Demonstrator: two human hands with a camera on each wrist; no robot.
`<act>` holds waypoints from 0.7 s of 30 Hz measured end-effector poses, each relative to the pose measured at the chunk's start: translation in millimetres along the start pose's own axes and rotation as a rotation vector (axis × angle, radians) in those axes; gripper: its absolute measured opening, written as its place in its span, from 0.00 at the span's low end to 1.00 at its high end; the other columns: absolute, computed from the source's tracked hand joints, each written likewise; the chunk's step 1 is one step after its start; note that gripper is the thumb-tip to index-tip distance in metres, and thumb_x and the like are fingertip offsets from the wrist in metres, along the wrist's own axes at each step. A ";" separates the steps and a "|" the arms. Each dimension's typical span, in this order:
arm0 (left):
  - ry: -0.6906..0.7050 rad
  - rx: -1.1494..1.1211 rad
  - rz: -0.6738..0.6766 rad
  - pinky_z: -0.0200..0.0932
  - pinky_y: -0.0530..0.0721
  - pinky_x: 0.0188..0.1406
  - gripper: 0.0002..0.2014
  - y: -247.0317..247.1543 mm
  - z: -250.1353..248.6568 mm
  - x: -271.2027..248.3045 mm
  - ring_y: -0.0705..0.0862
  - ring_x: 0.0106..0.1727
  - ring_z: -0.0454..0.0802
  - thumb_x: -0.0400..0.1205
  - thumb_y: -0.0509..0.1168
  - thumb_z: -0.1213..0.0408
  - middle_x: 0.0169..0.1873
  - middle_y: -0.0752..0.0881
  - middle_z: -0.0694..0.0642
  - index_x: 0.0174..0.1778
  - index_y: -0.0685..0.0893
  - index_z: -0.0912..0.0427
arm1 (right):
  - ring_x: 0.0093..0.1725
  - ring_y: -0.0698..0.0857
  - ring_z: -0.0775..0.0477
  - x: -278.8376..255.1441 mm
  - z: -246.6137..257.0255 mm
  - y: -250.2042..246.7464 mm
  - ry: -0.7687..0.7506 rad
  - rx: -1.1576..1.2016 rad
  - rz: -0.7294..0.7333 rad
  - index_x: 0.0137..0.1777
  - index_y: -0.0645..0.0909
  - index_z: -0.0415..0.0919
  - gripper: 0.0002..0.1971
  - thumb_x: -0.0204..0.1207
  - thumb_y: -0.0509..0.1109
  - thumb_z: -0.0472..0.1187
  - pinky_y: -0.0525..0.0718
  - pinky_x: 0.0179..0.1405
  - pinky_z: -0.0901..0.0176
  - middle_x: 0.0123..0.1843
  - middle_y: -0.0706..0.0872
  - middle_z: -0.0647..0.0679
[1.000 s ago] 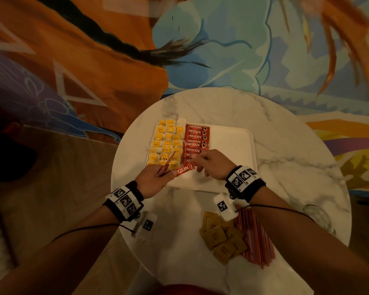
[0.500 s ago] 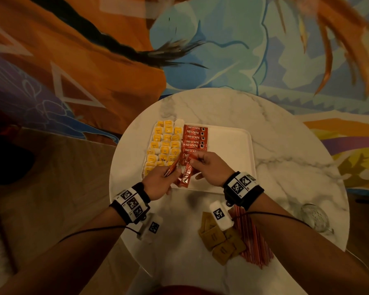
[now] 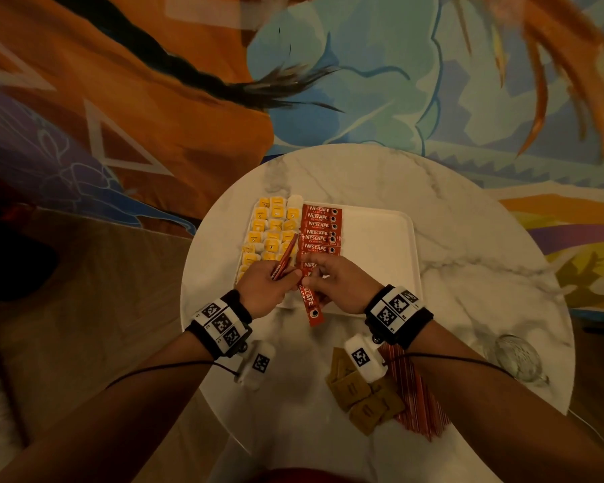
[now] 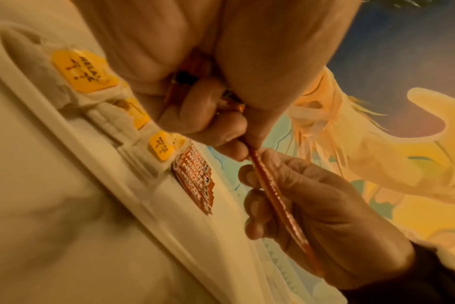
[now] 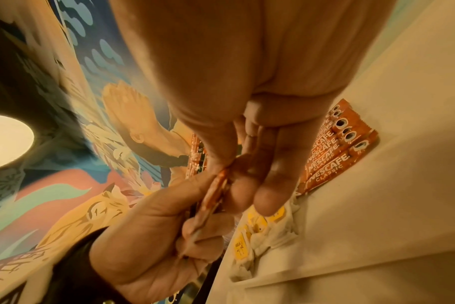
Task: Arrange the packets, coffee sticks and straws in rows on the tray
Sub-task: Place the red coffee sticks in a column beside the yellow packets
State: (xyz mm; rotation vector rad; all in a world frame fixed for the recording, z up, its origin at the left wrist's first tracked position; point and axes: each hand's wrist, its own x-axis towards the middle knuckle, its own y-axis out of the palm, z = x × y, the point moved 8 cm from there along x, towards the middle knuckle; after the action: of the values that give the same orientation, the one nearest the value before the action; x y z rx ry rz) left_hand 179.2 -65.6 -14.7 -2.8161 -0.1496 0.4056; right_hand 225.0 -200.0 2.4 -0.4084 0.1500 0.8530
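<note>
Your left hand (image 3: 264,291) is curled round a small bunch of red foil coffee sticks (image 3: 286,257), their free ends fanning up over the yellow-labelled white packets (image 3: 271,227) that fill the left end of the white rectangular plastic tray (image 3: 380,238). Your right hand (image 3: 342,287) has thumb and fingertips closed on one more red stick (image 3: 309,301), which slants down across the tray's near rim and hangs out over the round white marble table (image 3: 468,245).

These sticks should handle as light, flat and slightly springy things; the foil looks slick, so a loose pinch may let one slide. Take each near its middle, flat faces between thumb and forefinger (the crimped ends give little purchase), and lay it down flat rather than drop it, since the sticks already on the tray overlap a little and could skate if knocked.

The row of laid red sticks (image 3: 321,235) runs from the tray's far rim towards you, touching the packets' right side; its near end lies under your right fingers. The open slot is just there, at the tray's near rim, and it is tight. The whole right half of the tray is bare, with room to come in from that side.

On the table nearer you than the tray lie brown paper packets (image 3: 360,395) and a bundle of red-striped straws (image 3: 417,395), partly under your right wrist. A clear glass (image 3: 515,357) stands to the tray's near right; mind it when you reach back.
</note>
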 end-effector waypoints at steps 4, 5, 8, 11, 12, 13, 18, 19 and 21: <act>0.004 -0.027 -0.046 0.40 0.77 0.27 0.11 -3.6 -1.4 0.4 0.78 0.24 0.43 0.85 0.68 0.62 0.26 0.86 0.46 0.37 0.88 0.57 | 0.44 0.91 0.49 -1.9 -1.5 -5.1 -0.020 -0.064 -0.028 0.69 0.81 0.44 0.15 0.83 0.70 0.43 0.92 0.44 0.49 0.45 0.87 0.49; -0.003 -0.056 -0.074 0.39 0.77 0.26 0.09 -5.3 -1.1 0.9 0.78 0.24 0.43 0.84 0.68 0.63 0.28 0.87 0.48 0.39 0.89 0.58 | 0.43 0.90 0.50 -2.8 -1.6 -5.5 -0.032 -0.073 -0.024 0.65 0.84 0.44 0.13 0.82 0.71 0.44 0.91 0.45 0.51 0.45 0.88 0.49; -0.030 -0.177 -0.153 0.35 0.77 0.24 0.07 -10.6 -0.6 1.3 0.78 0.23 0.43 0.85 0.68 0.66 0.35 0.91 0.57 0.47 0.90 0.64 | 0.37 0.89 0.48 -5.3 -8.6 -6.5 -0.008 -0.046 -0.004 0.53 0.87 0.44 0.06 0.80 0.74 0.43 0.90 0.40 0.53 0.42 0.90 0.44; -0.040 -0.221 -0.163 0.36 0.77 0.23 0.06 -11.6 1.3 1.0 0.78 0.24 0.44 0.85 0.67 0.68 0.38 0.92 0.60 0.46 0.90 0.61 | 0.35 0.89 0.50 -5.2 -15.1 -18.3 0.013 -0.058 -0.085 0.48 0.87 0.44 0.03 0.81 0.73 0.41 0.88 0.38 0.55 0.39 0.90 0.45; -0.045 -0.212 -0.156 0.36 0.77 0.24 0.06 -11.0 2.4 0.9 0.79 0.25 0.44 0.85 0.67 0.67 0.38 0.92 0.59 0.45 0.89 0.59 | 0.34 0.88 0.51 -4.8 -16.7 -22.8 0.018 -0.052 -0.120 0.48 0.88 0.43 0.04 0.81 0.72 0.41 0.88 0.37 0.55 0.38 0.89 0.45; -0.051 -0.199 -0.149 0.36 0.77 0.24 0.06 -10.0 3.5 0.8 0.79 0.25 0.43 0.85 0.67 0.67 0.38 0.92 0.58 0.46 0.89 0.59 | 0.33 0.88 0.52 -4.5 -18.7 -26.8 0.027 -0.041 -0.151 0.47 0.88 0.42 0.05 0.82 0.72 0.41 0.87 0.37 0.55 0.37 0.89 0.45; -0.069 -0.178 -0.155 0.34 0.77 0.23 0.07 -8.1 4.2 -0.1 0.79 0.24 0.40 0.86 0.67 0.66 0.38 0.91 0.58 0.51 0.89 0.64 | 0.31 0.87 0.53 -5.1 -24.3 -39.9 0.069 0.048 -0.273 0.48 0.88 0.38 0.08 0.80 0.74 0.43 0.85 0.33 0.59 0.36 0.89 0.47; -0.069 -0.171 -0.163 0.34 0.77 0.23 0.07 -9.4 4.4 -0.4 0.80 0.24 0.40 0.86 0.66 0.65 0.38 0.92 0.58 0.51 0.89 0.63 | 0.32 0.87 0.53 -5.7 -25.9 -43.1 0.075 0.073 -0.298 0.50 0.88 0.38 0.07 0.80 0.74 0.42 0.85 0.33 0.60 0.38 0.89 0.47; -0.070 -0.165 -0.173 0.35 0.77 0.24 0.06 -11.9 6.1 -0.1 0.80 0.25 0.42 0.85 0.67 0.65 0.38 0.92 0.57 0.49 0.89 0.61 | 0.32 0.86 0.55 -7.0 -28.6 -48.1 0.084 0.096 -0.324 0.53 0.87 0.38 0.05 0.80 0.73 0.39 0.84 0.32 0.62 0.40 0.90 0.46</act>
State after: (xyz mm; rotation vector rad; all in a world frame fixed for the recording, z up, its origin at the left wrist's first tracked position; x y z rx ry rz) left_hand 176.6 -52.7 -16.7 -2.9193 -0.4574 0.4714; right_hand 257.8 -244.8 -7.8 -0.3662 0.1959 0.5078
